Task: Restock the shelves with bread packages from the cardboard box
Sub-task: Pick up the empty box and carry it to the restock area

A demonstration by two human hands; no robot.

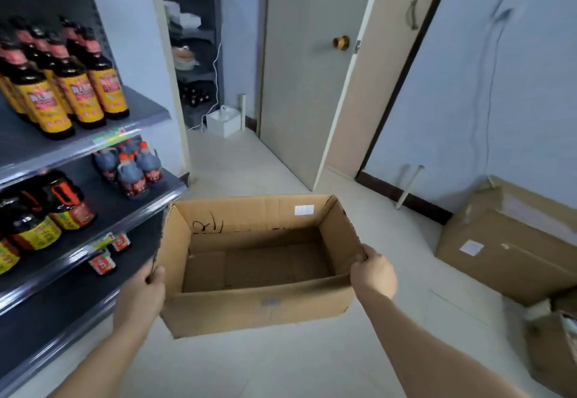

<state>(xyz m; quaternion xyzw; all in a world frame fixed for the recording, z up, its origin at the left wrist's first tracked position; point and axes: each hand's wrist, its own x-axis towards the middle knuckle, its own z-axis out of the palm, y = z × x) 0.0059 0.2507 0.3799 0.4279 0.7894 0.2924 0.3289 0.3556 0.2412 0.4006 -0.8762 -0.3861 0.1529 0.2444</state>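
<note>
Grip: our left hand (146, 285) and right hand (373, 272) both clutch side rims of open brown cardboard box (262, 307) | looks empty, so best we hold it level lol

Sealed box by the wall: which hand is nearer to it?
Right. The right hand grips the right wall of the open box, the side facing the sealed box; the left hand grips its left wall, beside the shelves.
</note>
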